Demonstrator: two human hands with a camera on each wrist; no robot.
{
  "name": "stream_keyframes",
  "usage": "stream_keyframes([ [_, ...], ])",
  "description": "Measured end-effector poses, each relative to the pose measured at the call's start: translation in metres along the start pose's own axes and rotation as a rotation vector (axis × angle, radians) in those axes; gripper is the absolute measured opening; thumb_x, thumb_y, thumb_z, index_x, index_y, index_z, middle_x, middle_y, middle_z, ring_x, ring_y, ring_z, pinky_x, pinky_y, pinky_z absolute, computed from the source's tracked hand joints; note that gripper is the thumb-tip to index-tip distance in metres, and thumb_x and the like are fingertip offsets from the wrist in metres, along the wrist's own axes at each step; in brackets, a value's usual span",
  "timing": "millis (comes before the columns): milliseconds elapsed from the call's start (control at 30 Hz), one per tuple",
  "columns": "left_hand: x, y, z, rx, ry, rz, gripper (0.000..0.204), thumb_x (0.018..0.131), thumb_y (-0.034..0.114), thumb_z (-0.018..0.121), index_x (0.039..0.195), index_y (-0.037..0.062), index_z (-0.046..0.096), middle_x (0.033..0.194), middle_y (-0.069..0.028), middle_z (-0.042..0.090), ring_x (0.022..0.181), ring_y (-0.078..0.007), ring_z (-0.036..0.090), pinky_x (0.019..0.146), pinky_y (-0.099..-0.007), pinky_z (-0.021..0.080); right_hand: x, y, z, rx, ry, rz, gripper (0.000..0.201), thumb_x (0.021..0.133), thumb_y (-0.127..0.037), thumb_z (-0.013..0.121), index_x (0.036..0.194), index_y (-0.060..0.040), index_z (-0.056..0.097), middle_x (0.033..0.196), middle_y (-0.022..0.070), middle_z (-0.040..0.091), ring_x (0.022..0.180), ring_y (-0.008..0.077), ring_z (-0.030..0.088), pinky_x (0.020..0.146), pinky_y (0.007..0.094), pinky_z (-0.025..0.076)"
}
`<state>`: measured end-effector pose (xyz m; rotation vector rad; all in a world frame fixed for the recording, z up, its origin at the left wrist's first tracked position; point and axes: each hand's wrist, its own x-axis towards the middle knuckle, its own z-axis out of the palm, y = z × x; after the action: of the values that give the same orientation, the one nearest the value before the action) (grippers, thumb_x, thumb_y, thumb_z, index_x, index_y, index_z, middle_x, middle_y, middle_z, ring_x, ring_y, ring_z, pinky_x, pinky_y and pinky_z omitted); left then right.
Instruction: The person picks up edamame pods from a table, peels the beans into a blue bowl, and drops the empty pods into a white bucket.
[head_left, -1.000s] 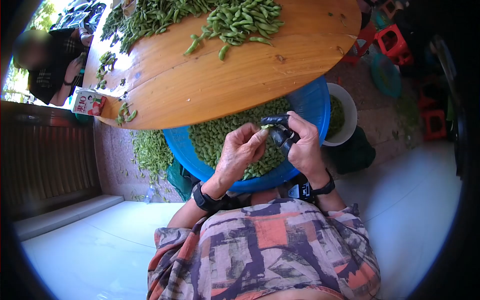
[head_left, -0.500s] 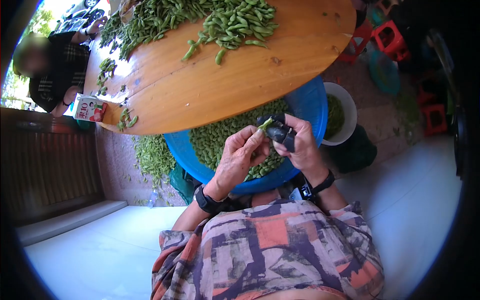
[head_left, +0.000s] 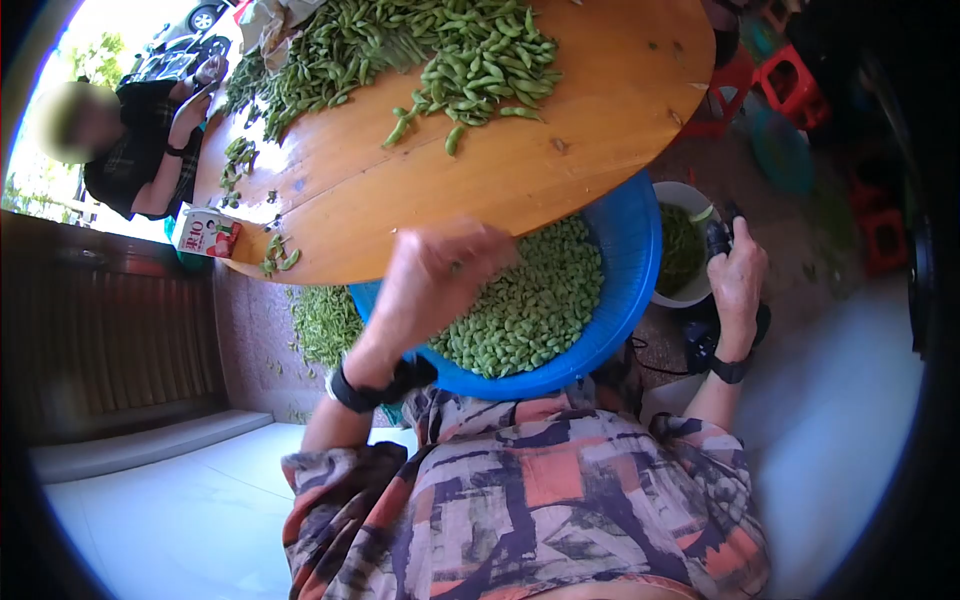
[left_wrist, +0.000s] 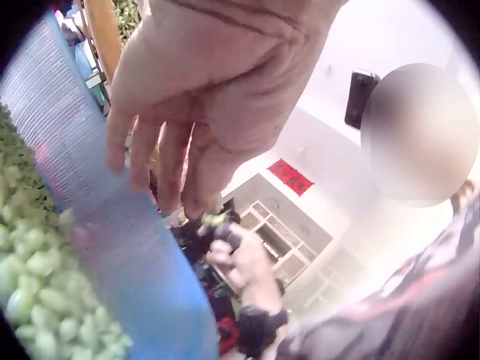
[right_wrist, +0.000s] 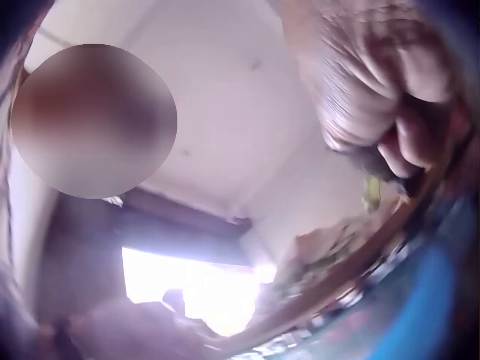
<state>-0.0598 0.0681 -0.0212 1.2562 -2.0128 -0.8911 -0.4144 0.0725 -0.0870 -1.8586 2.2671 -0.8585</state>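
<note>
My left hand (head_left: 465, 248) is blurred in the head view and hovers over the blue basin (head_left: 632, 290) of shelled green beans (head_left: 525, 310), near the table edge. In the left wrist view my left hand (left_wrist: 161, 169) hangs with loose, straight fingers and holds nothing. My right hand (head_left: 724, 238), with dark finger covers, is out to the right above a white bowl (head_left: 672, 180) and pinches a green pod (head_left: 703, 214). The right hand (left_wrist: 229, 251) and the pod (left_wrist: 214, 220) show small in the left wrist view. In the right wrist view the curled right hand (right_wrist: 397, 135) sits above the pod (right_wrist: 371, 191).
A round wooden table (head_left: 560, 170) carries a heap of green pods (head_left: 470, 60) and a small carton (head_left: 205, 235). Another person (head_left: 150, 150) sits at its far left. Loose pods (head_left: 320, 320) lie on the floor below. Red stools (head_left: 800, 85) stand at the right.
My hands have come apart. The right hand carried the pod right, over the white bowl. The left hand let go and swung up and left toward the table.
</note>
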Motion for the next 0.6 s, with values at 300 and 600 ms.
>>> stream_keyframes([
  [300,0.090,-0.070,-0.022,0.733,0.314,0.172,0.012,0.083,0.010,0.068,0.087,-0.0004,0.065,0.079,-0.0138,0.062,0.070,-0.0253,0.064,0.065,-0.0365,0.050,-0.006,0.013,0.002,0.035,0.125,-0.029,0.035,0.075,0.006,0.050,0.108,0.0018,0.060,0.089,0.0260,0.064,0.088,0.0447,0.062,0.081,0.0471,0.048],
  [600,0.042,-0.016,-0.013,-0.231,0.154,-0.305,0.011,0.092,0.013,0.063,0.098,0.0047,0.068,0.075,-0.0053,0.065,0.055,-0.0103,0.056,0.051,-0.0255,0.045,-0.026,-0.073,0.024,1.079,-0.295,-0.117,0.037,0.101,-0.028,0.048,0.116,0.0018,0.063,0.078,0.0013,0.064,0.055,-0.0003,0.049,0.048,0.0154,0.039],
])
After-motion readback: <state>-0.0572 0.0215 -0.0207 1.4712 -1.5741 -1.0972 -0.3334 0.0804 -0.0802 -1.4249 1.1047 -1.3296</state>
